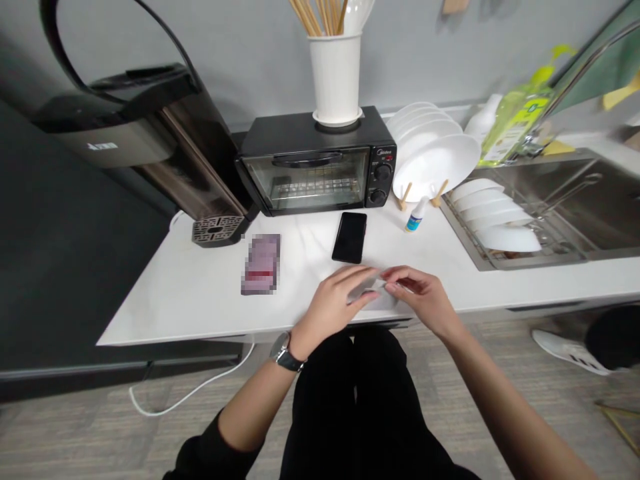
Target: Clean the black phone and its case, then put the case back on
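Just over the counter's front edge, my left hand (337,299) holds a thin, pale, greyish-white sheet (381,300) between thumb and fingers. The thumb and fingertips of my right hand (423,295) pinch together at the sheet's upper edge, by a small whitish corner. What kind of sheet it is, I cannot make out. Right behind my hands a black smartphone (350,238) lies flat, screen up. To its right stands a small white bottle (416,215) with a blue label. A blurred-out purple rectangular item (263,265) lies to the left.
A black toaster oven (315,167) stands at the wall, with a white utensil holder (336,77) on top. A water dispenser (200,153) is at left. Plates (435,167) in a wooden rack and a sink (595,193) with bowls (507,237) are at right. Another person's shoe (570,351) shows at lower right.
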